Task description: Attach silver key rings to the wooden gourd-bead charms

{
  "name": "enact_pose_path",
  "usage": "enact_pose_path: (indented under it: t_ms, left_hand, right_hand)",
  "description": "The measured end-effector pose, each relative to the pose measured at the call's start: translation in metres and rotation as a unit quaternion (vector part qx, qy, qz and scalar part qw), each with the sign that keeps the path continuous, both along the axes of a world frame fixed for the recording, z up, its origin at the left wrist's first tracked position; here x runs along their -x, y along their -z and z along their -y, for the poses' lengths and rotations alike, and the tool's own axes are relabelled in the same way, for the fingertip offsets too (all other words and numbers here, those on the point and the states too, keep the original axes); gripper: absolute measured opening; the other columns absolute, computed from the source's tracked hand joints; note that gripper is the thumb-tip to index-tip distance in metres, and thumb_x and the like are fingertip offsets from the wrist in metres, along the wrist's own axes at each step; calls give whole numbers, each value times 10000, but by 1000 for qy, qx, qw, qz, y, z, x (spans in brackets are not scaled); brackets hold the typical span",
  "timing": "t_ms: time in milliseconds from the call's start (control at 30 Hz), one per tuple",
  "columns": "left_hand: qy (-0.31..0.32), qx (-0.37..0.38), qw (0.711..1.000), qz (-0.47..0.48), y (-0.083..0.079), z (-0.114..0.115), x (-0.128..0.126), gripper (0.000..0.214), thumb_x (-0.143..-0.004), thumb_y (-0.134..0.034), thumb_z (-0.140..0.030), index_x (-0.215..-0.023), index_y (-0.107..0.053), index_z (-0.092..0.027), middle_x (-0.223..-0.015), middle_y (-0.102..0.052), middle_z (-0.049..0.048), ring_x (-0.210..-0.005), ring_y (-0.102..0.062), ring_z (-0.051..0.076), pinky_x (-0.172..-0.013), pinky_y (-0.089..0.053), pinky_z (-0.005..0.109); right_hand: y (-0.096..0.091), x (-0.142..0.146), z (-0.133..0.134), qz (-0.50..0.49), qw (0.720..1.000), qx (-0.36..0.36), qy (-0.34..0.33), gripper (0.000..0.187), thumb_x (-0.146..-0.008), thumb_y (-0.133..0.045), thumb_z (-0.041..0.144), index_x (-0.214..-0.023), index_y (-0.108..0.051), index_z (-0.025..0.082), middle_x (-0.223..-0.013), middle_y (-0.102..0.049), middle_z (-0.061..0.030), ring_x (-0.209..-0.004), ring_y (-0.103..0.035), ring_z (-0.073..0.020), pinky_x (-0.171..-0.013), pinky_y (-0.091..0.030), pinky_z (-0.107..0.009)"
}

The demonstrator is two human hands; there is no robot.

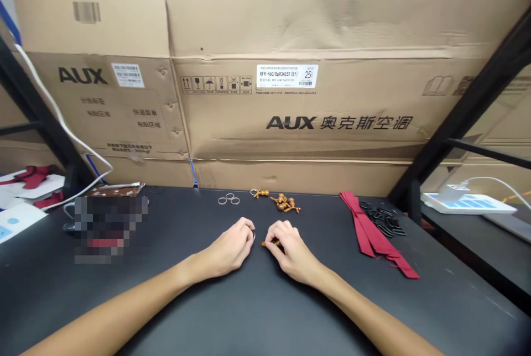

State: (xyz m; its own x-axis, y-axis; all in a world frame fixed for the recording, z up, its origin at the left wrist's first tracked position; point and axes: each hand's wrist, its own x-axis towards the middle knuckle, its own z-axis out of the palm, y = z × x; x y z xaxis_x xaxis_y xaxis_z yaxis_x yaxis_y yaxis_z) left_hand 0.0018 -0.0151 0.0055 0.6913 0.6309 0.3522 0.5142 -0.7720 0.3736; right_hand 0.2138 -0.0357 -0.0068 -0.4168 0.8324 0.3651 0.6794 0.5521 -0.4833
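Observation:
Near the middle of the black tabletop (199, 300), my left hand (232, 245) pinches a metal split ring (254, 236), only its edge showing at the fingertips. Just to the right, my right hand (292, 248) is closed on a small brown gourd charm (277, 242) with an orange cord; the fingers cover most of it. A narrow gap separates the two hands. Beyond them lie several loose gourd charms (284, 202) with cords. One more gourd charm (263, 194) has a ring on its cord. Left of these, three split rings (229, 198) lie flat.
Red fabric strips (365, 229) and a pile of black buckles (381, 218) lie at the right. A blurred-out item (110, 229) sits at the left, by a brown packet (116, 190). Cardboard boxes (298, 168) wall off the back. Black metal posts (440, 90) stand at both sides.

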Motion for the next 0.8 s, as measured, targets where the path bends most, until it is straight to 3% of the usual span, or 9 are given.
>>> enact_pose_path:
  t_ms: [333,800]
  left_hand:
    - [20,90,994,52,-2,1,0,191,-978,-366,-225,-834,-487,-191,-1172,-515,87,-1084,-524,186,-954,-436,330]
    - [26,99,993,54,-4,0,1,168,-969,-397,-223,-858,-520,-199,-1200,-545,88,-1132,-495,201,-990,-414,376]
  right_hand:
    - [-1,5,1,-75,997,13,-26,116,-935,-449,198,-829,-490,222,-920,-572,-29,-869,-503,-185,-791,-402,-349]
    - [4,6,-1,-57,998,-10,-3,107,-925,-489,216,-820,-513,220,-877,-579,-23,-848,-518,-184,-779,-404,-339]
